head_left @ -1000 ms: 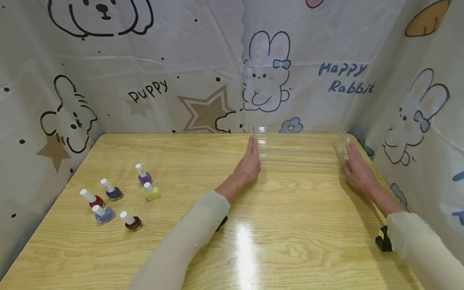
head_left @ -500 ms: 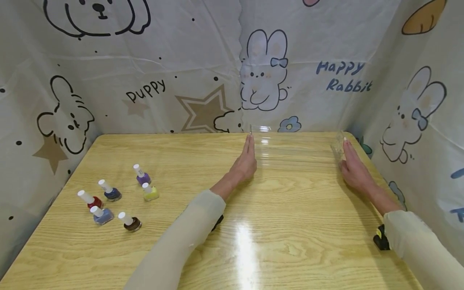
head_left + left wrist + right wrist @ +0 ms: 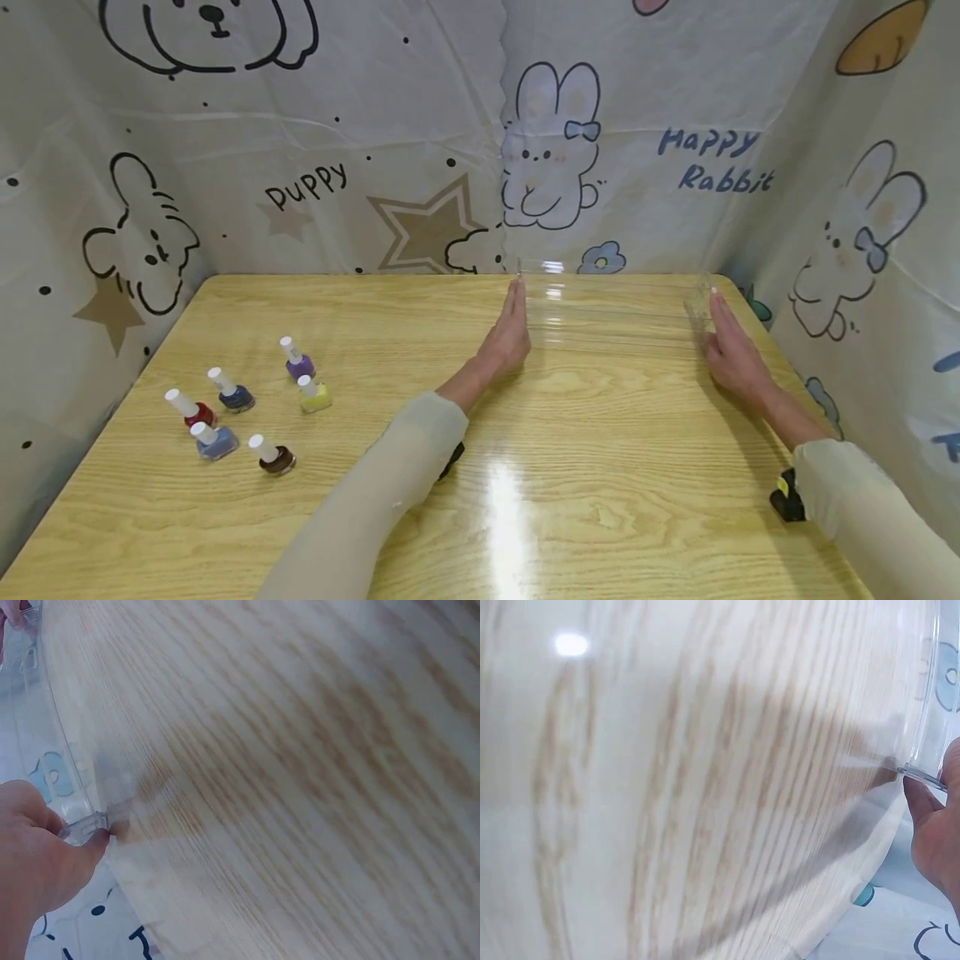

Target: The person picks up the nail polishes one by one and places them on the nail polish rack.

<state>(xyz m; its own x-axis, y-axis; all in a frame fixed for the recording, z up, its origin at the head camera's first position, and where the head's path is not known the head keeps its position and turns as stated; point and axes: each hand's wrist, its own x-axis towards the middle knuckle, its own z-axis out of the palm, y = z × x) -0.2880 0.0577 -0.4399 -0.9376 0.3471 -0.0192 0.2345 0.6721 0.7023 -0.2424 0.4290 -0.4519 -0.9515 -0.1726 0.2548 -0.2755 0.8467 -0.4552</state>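
Hands (image 3: 504,337) holding faint clear rack (image 3: 615,315), seemingly tiered

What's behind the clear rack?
Through the clear rack show wood tabletop and, at the top, patterned cloth. The left hand and right hand cover parts of its ends; what's behind them can't be seen.

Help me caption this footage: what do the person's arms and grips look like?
The left sleeve and right sleeve are long and pale cream. Under the left, a black piece is mostly hidden; under the right, a black device shows a yellow mark. The left grip and right grip are ungloved hands.
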